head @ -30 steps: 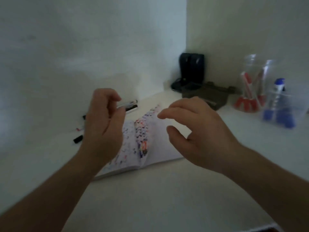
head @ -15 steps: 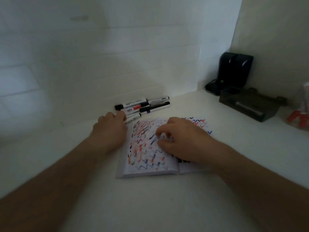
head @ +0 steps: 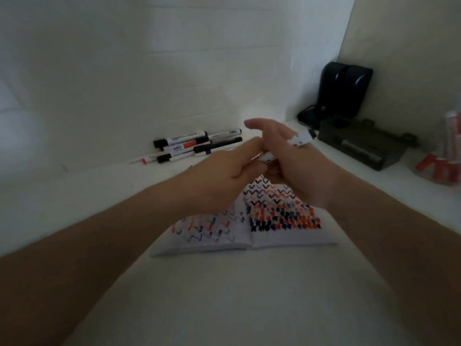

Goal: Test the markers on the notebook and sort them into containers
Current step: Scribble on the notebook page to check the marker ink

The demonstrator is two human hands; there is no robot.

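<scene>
Both hands meet above the open notebook (head: 287, 237), whose pages are covered in red, blue and black squiggles. My right hand (head: 303, 173) grips a white marker (head: 300, 140) that sticks out past its thumb side toward the back right, dark end up. My left hand (head: 224, 171) pinches the marker's near end where the hands touch. The middle of the marker is hidden by the fingers. Several more markers (head: 194, 146) lie in a loose pile by the back wall, behind my left hand.
A clear container (head: 449, 136) with red-capped markers stands at the right edge. A dark flat tray (head: 361, 146) and a black device (head: 345, 91) with a cable sit in the back right corner. White walls close off the back and right.
My left hand left the marker pile and my right hand lifted off the notebook page. Both came together above the notebook, holding one marker between them.
</scene>
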